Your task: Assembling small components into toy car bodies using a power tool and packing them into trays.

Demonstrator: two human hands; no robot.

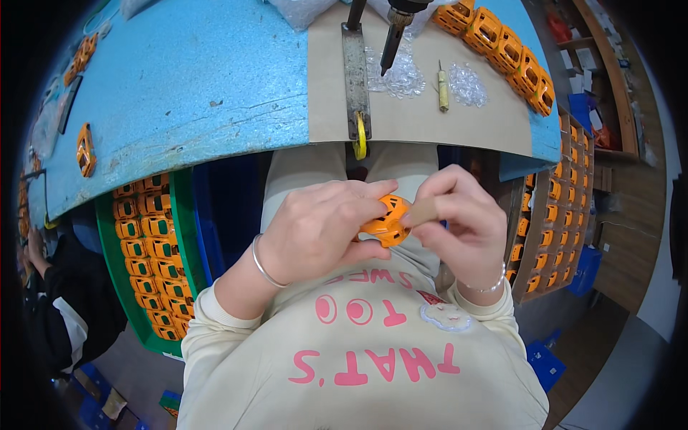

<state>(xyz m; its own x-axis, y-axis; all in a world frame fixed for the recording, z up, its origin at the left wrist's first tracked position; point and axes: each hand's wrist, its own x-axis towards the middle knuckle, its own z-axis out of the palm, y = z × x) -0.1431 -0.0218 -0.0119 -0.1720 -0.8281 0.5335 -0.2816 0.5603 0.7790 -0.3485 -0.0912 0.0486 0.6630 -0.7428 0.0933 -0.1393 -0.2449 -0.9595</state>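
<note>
One orange car shell (391,228) is in front of me, near the edge of the blue table (215,86). My left hand (315,226) grips it between thumb and fingers. My right hand (464,228) has bent fingers, and their tips touch the right side of the shell; whether they also pinch some small piece, I cannot tell. On the table lie clear pieces (468,84), a thin tool with yellow handle (443,93) and a row of other orange shells (509,51)

car body (388,231) ptly. hidden, tool (396,37) cropped
</note>
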